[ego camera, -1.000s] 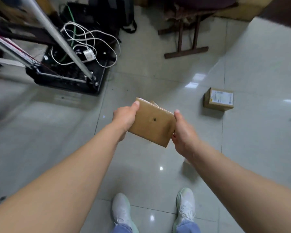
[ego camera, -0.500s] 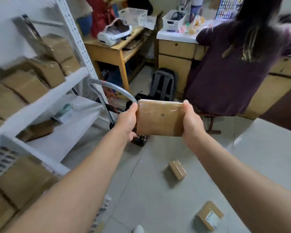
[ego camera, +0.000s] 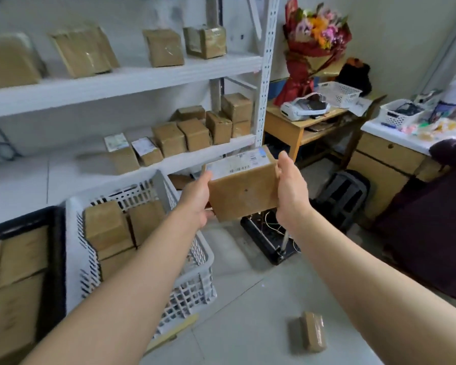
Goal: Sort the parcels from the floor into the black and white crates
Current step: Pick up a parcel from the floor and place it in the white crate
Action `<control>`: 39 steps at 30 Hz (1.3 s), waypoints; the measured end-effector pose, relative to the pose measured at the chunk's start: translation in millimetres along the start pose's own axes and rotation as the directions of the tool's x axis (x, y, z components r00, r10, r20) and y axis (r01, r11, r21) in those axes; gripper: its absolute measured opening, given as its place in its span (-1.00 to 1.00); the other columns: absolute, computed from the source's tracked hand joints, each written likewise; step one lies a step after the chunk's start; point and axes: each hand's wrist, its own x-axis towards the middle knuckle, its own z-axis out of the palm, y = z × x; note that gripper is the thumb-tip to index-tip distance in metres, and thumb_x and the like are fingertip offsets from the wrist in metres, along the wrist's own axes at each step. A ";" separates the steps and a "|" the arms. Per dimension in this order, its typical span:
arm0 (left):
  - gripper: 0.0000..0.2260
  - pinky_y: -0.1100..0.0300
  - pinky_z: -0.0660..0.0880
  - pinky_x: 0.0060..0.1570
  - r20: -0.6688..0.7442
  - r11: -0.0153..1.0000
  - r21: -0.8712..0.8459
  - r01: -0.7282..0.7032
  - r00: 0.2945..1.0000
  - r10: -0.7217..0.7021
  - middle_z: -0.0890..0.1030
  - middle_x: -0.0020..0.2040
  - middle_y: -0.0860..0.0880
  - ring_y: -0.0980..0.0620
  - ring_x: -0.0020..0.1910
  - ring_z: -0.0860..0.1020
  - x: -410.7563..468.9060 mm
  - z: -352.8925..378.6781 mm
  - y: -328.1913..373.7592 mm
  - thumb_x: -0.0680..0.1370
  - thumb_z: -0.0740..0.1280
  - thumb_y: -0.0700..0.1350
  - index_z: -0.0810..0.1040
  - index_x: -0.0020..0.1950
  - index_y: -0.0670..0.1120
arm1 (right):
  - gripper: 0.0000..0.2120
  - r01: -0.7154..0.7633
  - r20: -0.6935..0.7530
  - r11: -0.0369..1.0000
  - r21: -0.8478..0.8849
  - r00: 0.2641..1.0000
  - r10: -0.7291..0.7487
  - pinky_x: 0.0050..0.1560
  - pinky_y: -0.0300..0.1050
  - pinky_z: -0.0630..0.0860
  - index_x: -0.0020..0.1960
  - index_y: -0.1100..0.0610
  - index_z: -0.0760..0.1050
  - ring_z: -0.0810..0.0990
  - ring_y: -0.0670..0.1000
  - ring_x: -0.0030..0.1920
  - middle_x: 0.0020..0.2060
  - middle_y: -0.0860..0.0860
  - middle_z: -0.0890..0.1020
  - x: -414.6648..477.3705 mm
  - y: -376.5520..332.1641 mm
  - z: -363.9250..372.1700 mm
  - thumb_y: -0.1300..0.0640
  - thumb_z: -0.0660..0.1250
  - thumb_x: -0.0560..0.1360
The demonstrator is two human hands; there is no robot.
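I hold a brown cardboard parcel with a white label on its top between both hands, at chest height in mid frame. My left hand grips its left side and my right hand grips its right side. Just left of and below the parcel stands the white crate, with several brown parcels inside. The black crate sits at the far left, also holding parcels. One small taped parcel lies on the floor at the lower right.
White shelving behind the crates carries several parcels. A black hand trolley lies on the floor past the white crate. To the right are a wooden desk, a black backpack and a person in dark purple.
My view has swung up from the floor and left toward the shelves and crates. The parcel stays in both hands and is now turned so its labelled top shows.
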 end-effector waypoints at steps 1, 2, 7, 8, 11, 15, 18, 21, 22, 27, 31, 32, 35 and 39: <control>-0.83 0.16 0.51 -0.45 -0.024 0.999 -0.029 -0.020 1.000 0.019 0.48 -0.29 -0.04 -0.02 -0.29 0.50 -1.9 -10.5 0.4 0.59 0.24 0.01 0.47 -0.11 -0.06 | -0.20 -0.009 0.023 1.000 -0.008 1.000 0.009 0.28 0.16 0.41 0.31 -0.12 0.45 0.52 0.09 0.22 0.24 -0.05 0.55 -1.3 1.9 9.6 -0.47 0.22 0.15; -0.85 0.21 0.48 -0.47 -0.048 0.998 -0.054 -0.039 0.998 0.036 0.45 -0.30 -0.03 0.01 -0.33 0.46 -3.4 -20.3 0.9 0.58 0.23 -0.06 0.45 -0.16 -0.06 | -0.17 -0.022 0.052 1.000 -0.005 0.998 0.022 0.29 0.18 0.40 0.33 -0.11 0.43 0.51 0.09 0.24 0.26 -0.04 0.54 -1.5 4.7 19.2 -0.46 0.24 0.15; -0.83 0.30 0.45 -0.55 -0.125 0.982 -0.141 -0.124 0.986 0.107 0.59 -0.15 -0.12 -0.02 -0.27 0.56 -3.5 -80.7 7.5 0.45 0.23 -0.38 0.48 -0.06 -0.14 | -0.25 -0.112 0.185 0.992 -0.061 0.975 0.122 0.34 0.16 0.36 0.37 -0.03 0.41 0.48 0.11 0.28 0.30 0.00 0.51 11.1 25.8 77.4 -0.41 0.27 0.30; -0.80 0.27 0.48 -0.53 -0.140 0.981 -0.148 -0.126 0.985 0.106 0.60 -0.13 -0.15 -0.05 -0.24 0.58 -1.0 -94.2 8.5 0.43 0.23 -0.41 0.44 -0.06 -0.15 | -0.27 -0.119 0.202 0.990 -0.074 0.970 0.132 0.34 0.15 0.36 0.37 -0.01 0.41 0.48 0.12 0.28 0.30 0.02 0.50 15.6 31.7 89.7 -0.40 0.26 0.33; -0.74 0.10 0.52 -0.30 -0.216 0.980 -0.155 -0.126 0.972 0.091 0.59 -0.09 -0.19 -0.14 -0.12 0.58 10.4 -133.7 8.0 0.37 0.18 -0.51 0.37 -0.12 -0.18 | -0.29 -0.121 0.286 0.985 -0.126 0.946 0.152 0.31 0.20 0.39 0.39 0.03 0.37 0.48 0.16 0.28 0.33 0.06 0.48 28.6 49.8 126.8 -0.37 0.24 0.39; -0.85 0.17 0.34 -0.39 -0.293 0.960 -0.253 -0.123 0.955 0.045 0.51 -0.30 -0.11 -0.05 -0.34 0.45 29.7 -181.9 8.5 0.41 0.13 -0.38 0.36 -0.27 -0.16 | -0.40 -0.128 0.362 0.976 -0.177 0.913 0.186 0.01 0.23 0.59 0.23 0.12 0.47 0.67 0.19 -0.03 0.04 0.15 0.66 47.6 67.1 177.6 -0.30 0.33 0.39; -0.87 0.10 0.46 -0.26 -0.356 0.926 -0.360 -0.113 0.934 -0.025 0.61 -0.24 -0.11 -0.06 -0.28 0.55 50.4 -213.1 9.0 0.54 0.26 -0.13 0.49 -0.19 -0.14 | -0.59 -0.101 0.395 0.945 -0.312 0.890 0.226 -0.12 0.08 0.63 -0.02 0.14 0.55 0.70 0.14 -0.21 -0.18 0.12 0.71 61.5 83.9 209.5 -0.21 0.31 0.42; -0.92 0.00 0.56 -0.08 -0.401 0.932 -0.357 -0.067 0.912 -0.089 0.64 -0.04 -0.12 -0.10 -0.06 0.61 70.7 -234.3 6.8 0.56 0.32 -0.12 0.56 0.00 -0.09 | -0.79 -0.061 0.379 0.908 -0.414 0.896 0.233 -0.34 -0.12 0.52 -0.24 0.07 0.48 0.62 0.02 -0.44 -0.41 0.05 0.62 70.6 100.1 236.8 -0.06 0.24 0.42; -0.94 0.03 0.56 -0.14 -0.412 0.934 -0.353 -0.045 0.904 -0.112 0.63 -0.05 -0.11 -0.09 -0.09 0.60 76.3 -239.9 4.9 0.56 0.30 -0.15 0.55 0.00 -0.09 | -0.84 -0.026 0.383 0.895 -0.445 0.898 0.216 -0.31 -0.13 0.48 -0.24 0.06 0.48 0.60 0.02 -0.40 -0.37 0.06 0.60 74.2 104.4 245.6 0.00 0.22 0.42; -0.92 -0.05 0.58 -0.08 -0.428 0.932 -0.361 0.037 0.881 -0.200 0.57 -0.15 -0.10 -0.06 -0.15 0.55 99.5 -258.1 -4.0 0.59 0.24 -0.19 0.50 -0.08 -0.13 | -0.73 0.168 0.494 0.815 -0.554 0.855 0.160 -0.06 0.01 0.46 -0.04 0.03 0.61 0.56 0.18 0.01 0.00 0.17 0.60 94.1 125.1 282.2 0.24 0.16 0.49; -0.90 -0.05 0.53 0.12 -0.434 0.896 -0.435 0.091 0.851 -0.297 0.53 -0.18 -0.11 -0.10 -0.04 0.54 122.2 -257.6 -14.6 0.60 0.23 -0.18 0.46 -0.07 -0.18 | -0.57 0.251 0.515 0.753 -0.609 0.846 0.134 0.05 -0.16 0.43 0.24 0.06 0.56 0.50 0.06 0.09 0.08 0.06 0.56 120.8 139.9 308.0 0.34 0.11 0.51; -0.90 -0.01 0.54 0.08 -0.431 0.886 -0.452 0.108 0.843 -0.323 0.54 -0.15 -0.12 -0.10 -0.04 0.56 127.8 -256.3 -18.5 0.61 0.22 -0.18 0.46 -0.05 -0.19 | -0.56 0.268 0.514 0.725 -0.635 0.847 0.137 0.03 -0.19 0.39 0.25 0.06 0.55 0.47 0.03 0.07 0.09 0.05 0.55 128.6 144.5 313.8 0.36 0.08 0.51; -0.88 -0.04 0.53 0.14 -0.393 0.806 -0.580 0.122 0.824 -0.408 0.57 0.07 -0.24 -0.17 0.08 0.59 145.6 -252.7 -28.0 0.59 0.23 -0.23 0.47 0.06 -0.28 | -0.55 0.261 0.491 0.686 -0.679 0.857 0.160 0.04 -0.20 0.34 0.27 0.10 0.52 0.44 0.03 0.07 0.18 0.09 0.55 151.8 159.2 329.6 0.37 0.06 0.51; -0.95 0.05 0.60 -0.36 -0.364 0.733 -0.668 0.129 0.803 -0.472 0.55 -0.09 -0.25 -0.14 -0.13 0.58 174.8 -248.8 -31.2 0.57 0.23 -0.32 0.45 -0.03 -0.31 | -0.60 0.311 0.516 0.609 -0.730 0.835 0.192 -0.02 -0.17 0.39 0.27 0.11 0.51 0.47 0.07 0.04 0.17 0.12 0.55 186.1 174.6 352.8 0.33 0.09 0.52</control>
